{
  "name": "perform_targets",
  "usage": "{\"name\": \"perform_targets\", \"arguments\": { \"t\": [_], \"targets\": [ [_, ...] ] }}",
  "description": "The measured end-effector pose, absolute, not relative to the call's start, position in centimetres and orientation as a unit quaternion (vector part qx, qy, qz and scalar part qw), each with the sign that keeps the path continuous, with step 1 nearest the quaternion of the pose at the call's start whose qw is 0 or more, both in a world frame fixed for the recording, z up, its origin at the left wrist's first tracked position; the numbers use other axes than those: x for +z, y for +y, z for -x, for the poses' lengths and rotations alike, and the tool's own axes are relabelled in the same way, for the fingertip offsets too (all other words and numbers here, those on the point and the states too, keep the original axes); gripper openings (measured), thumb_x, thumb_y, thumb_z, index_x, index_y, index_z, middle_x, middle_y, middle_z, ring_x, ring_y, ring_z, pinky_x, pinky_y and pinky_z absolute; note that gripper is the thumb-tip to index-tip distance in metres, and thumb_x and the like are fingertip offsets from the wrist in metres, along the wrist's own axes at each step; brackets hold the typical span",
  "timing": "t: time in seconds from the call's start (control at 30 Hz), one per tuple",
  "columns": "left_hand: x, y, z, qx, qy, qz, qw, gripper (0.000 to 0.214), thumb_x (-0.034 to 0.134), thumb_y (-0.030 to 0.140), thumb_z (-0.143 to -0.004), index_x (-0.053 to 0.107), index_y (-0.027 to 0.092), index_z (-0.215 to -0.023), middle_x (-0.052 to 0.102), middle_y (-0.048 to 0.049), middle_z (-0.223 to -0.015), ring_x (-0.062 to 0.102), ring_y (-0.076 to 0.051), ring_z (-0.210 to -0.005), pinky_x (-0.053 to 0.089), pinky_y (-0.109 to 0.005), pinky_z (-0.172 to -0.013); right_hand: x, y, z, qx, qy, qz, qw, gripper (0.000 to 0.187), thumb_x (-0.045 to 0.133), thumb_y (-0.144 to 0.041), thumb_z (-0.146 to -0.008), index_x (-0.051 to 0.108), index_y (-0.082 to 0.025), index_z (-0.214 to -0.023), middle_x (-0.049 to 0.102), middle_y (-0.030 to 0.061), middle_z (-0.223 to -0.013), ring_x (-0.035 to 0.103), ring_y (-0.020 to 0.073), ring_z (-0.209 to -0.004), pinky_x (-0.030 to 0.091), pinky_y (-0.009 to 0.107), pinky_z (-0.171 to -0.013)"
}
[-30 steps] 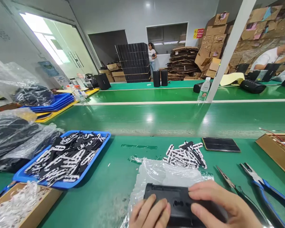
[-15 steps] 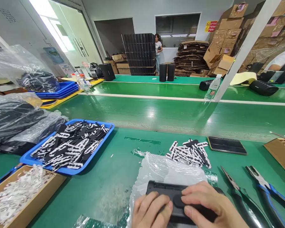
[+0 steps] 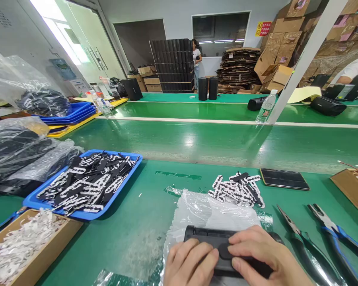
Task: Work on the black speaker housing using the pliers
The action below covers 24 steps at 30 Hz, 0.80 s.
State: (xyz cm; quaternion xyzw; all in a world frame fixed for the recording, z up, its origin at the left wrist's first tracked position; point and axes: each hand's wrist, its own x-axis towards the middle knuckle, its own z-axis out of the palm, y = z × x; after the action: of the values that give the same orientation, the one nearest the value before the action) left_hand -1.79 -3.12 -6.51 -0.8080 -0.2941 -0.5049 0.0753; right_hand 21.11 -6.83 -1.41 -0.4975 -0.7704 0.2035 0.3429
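A black plastic housing [image 3: 209,235] lies on a clear plastic bag [image 3: 203,214] at the near edge of the green table. My left hand [image 3: 187,264] rests on its left half. My right hand [image 3: 265,258] lies over its right half, with fingertips pressing a small black oval pad [image 3: 225,251] onto the housing. A loose pile of black-and-white pads [image 3: 238,190] sits just beyond the bag.
A blue tray [image 3: 128,180] of the same pads stands to the left, with a cardboard box [image 3: 44,258] of white scraps in front. A dark phone [image 3: 284,178], two pliers [image 3: 331,234] and a brown box [image 3: 350,190] lie right. Beyond runs a green conveyor [image 3: 197,141]; other people work farther off.
The view shifted slightly between frames. My right hand slid left across the housing and now presses an oval pad near its middle. My left hand stays on the left half.
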Motion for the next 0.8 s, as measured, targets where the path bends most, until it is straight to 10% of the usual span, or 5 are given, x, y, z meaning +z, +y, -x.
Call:
{"name": "perform_targets", "arguments": {
  "t": [0.8],
  "targets": [
    [-6.0,-2.6,3.5,-0.438,-0.216,0.872,0.031,0.039,0.042,0.023,-0.114,0.080,0.020,-0.107,0.078,-0.0032,-0.092,0.064,-0.019,-0.090,0.045,-0.035,-0.089,-0.6,-7.1,-21.1,0.210,-0.790,0.457,0.350,0.028,0.067,-0.003,-0.090,0.081,-0.023,-0.103,0.083,0.0064,-0.106,0.075,0.0205,-0.091,0.067,0.028,-0.084]
  ]
}}
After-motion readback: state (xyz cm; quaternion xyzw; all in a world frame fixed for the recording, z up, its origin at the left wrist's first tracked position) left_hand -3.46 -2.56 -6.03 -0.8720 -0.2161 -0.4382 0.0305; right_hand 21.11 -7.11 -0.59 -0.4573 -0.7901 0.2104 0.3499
